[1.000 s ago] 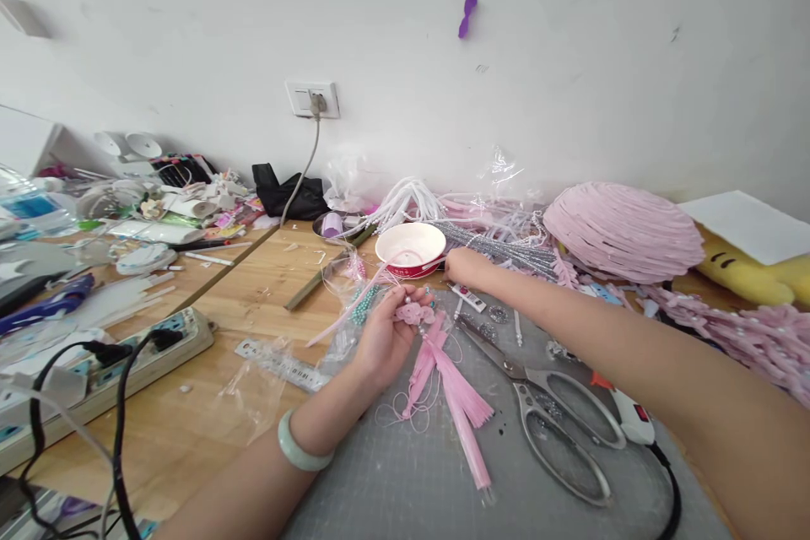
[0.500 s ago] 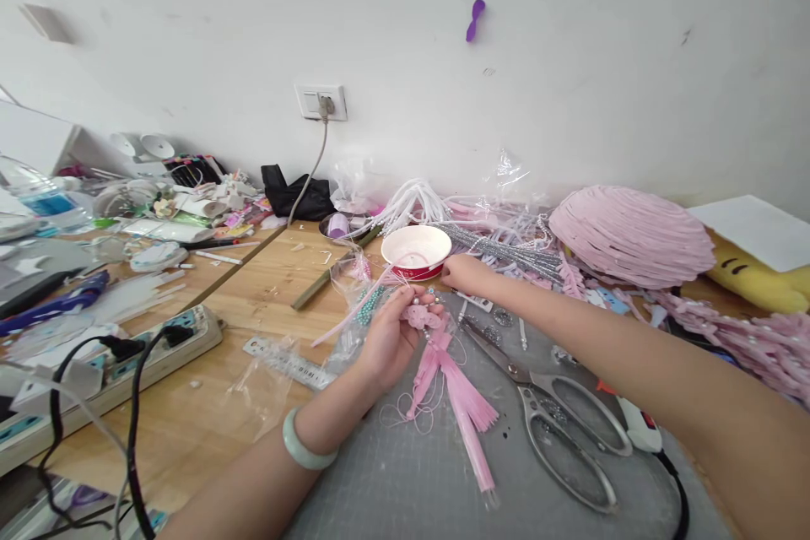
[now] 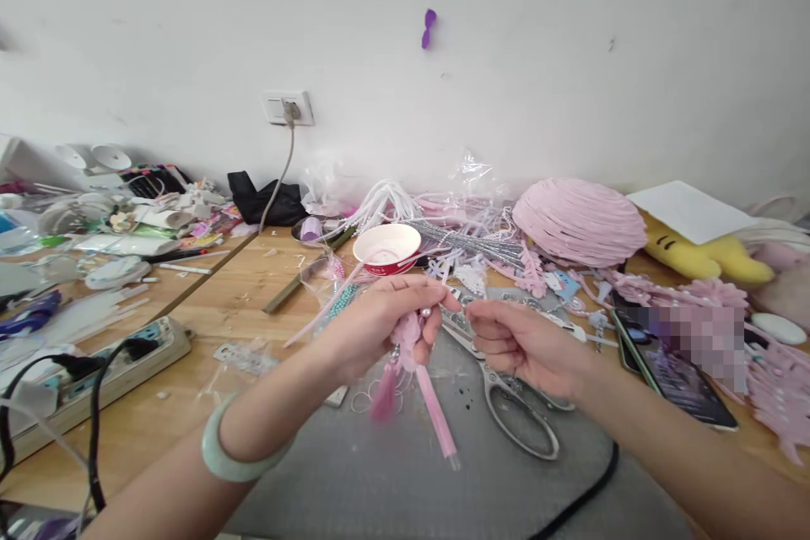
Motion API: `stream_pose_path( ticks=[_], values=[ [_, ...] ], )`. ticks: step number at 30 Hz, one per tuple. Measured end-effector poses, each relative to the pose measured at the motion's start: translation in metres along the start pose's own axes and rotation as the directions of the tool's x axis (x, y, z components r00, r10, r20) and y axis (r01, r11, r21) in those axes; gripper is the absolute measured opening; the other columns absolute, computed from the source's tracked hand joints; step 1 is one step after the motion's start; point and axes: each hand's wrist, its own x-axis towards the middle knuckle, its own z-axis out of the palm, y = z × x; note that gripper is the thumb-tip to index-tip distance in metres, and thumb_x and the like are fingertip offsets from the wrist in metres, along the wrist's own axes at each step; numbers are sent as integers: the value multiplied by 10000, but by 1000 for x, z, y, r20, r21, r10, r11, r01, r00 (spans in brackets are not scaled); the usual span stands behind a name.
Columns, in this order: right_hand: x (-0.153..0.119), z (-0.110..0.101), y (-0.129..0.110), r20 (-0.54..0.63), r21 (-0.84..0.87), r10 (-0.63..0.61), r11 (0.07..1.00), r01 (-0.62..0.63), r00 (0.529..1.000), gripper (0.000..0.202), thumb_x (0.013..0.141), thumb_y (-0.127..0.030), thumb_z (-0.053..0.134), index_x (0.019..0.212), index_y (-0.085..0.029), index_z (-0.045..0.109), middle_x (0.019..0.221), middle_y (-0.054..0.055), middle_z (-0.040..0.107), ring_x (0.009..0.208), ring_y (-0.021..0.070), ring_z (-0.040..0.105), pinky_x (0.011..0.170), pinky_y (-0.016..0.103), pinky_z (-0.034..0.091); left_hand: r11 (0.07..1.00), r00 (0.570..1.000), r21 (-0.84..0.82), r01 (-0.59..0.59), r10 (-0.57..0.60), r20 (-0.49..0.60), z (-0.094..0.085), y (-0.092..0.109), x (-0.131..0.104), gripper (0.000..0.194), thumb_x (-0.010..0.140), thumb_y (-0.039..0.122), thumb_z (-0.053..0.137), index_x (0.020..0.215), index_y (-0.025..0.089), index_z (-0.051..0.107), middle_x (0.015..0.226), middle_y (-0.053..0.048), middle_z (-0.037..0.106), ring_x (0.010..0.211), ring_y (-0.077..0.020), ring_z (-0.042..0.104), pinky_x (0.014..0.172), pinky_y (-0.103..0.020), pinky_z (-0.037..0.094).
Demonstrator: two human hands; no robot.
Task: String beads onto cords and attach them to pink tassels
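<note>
My left hand [image 3: 389,312] is closed on a pink flower tassel ornament [image 3: 407,339], with a small pearl bead [image 3: 426,312] by its fingers. A loose pink tassel [image 3: 383,396] hangs below, slightly blurred. A second pink tassel [image 3: 435,413] in a clear sleeve slants down over the grey cutting mat [image 3: 392,481]. My right hand [image 3: 512,337] is pinched just right of the left fingertips; what it holds, if anything, is too fine to make out. Metal scissors [image 3: 528,426] lie beneath it. Behind the left hand stands a white and red bowl [image 3: 396,267].
A power strip [image 3: 145,363] with black plugs lies at left. White cords [image 3: 386,202], silver strands [image 3: 468,240] and a pink bundle [image 3: 579,219] fill the back. To the right lie a phone [image 3: 683,375] and a yellow plush toy [image 3: 709,261]. A black cable [image 3: 588,489] crosses the mat.
My right hand has come from the bowl's side toward me, close to my left fingertips. The left hand has turned and lifted the ornament slightly. The view has swung right, bringing the phone in.
</note>
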Motion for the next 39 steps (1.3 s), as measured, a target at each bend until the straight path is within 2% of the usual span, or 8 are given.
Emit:
stream_pose_path(
  ticks=[7,16,21,24,27,31,34,39],
  values=[
    [-14,-40,44,-211,-173,-160,977,124,964,269,713,-388,656,728,-145,542,456,-119,249,401,24,145,385,189,121,939,931,73,337,-344,122,5,-52,43,185,772,241,521,712,124,651,468,26,546,327,-72,492,351,-160,357],
    [-13,-56,61,-261,-251,-130,966,63,956,273,718,-410,631,800,-153,589,535,-58,500,389,22,281,393,190,183,878,858,78,472,-478,190,12,-84,56,177,727,249,563,703,110,669,444,18,542,309,-72,489,327,-152,345],
    [-11,-56,66,-202,-282,-102,958,42,974,182,760,-332,586,726,-156,553,561,-43,544,403,23,327,396,177,218,877,857,94,470,-480,186,12,-89,54,160,732,220,541,709,121,665,447,15,545,299,-65,466,319,-147,339],
    [-12,-55,65,-210,-161,-48,987,14,976,149,767,-284,587,717,-151,542,527,-62,500,381,7,274,374,156,191,879,861,80,471,-477,175,12,-90,50,138,741,226,550,730,139,657,481,3,580,335,-79,500,343,-153,354],
    [-14,-54,61,-208,180,81,983,-44,975,192,778,-246,577,638,-149,487,462,-95,361,371,5,243,354,131,208,895,887,41,445,-446,121,12,-90,47,134,748,229,573,708,138,662,569,-34,631,434,-101,563,399,-165,399],
    [-18,-52,56,-126,562,257,814,-145,958,101,791,-170,514,705,-123,537,621,4,552,513,48,514,504,151,459,925,924,-24,379,-377,65,8,-92,47,141,745,184,585,661,119,678,634,-69,660,554,-114,598,534,-186,457],
    [-22,-47,54,-196,605,328,782,-150,924,113,808,-157,483,791,-96,577,815,108,653,722,126,641,710,234,535,932,935,-76,354,-353,29,2,-91,49,126,731,180,596,659,114,676,602,-54,636,533,-103,577,524,-178,445],
    [-28,-31,62,-267,615,373,776,-141,889,137,839,-174,466,802,-97,573,909,144,670,820,167,660,797,290,530,916,919,-97,388,-393,-38,-11,-90,50,117,715,197,598,674,101,649,532,-14,564,446,-75,504,423,-157,386]
  ],
)
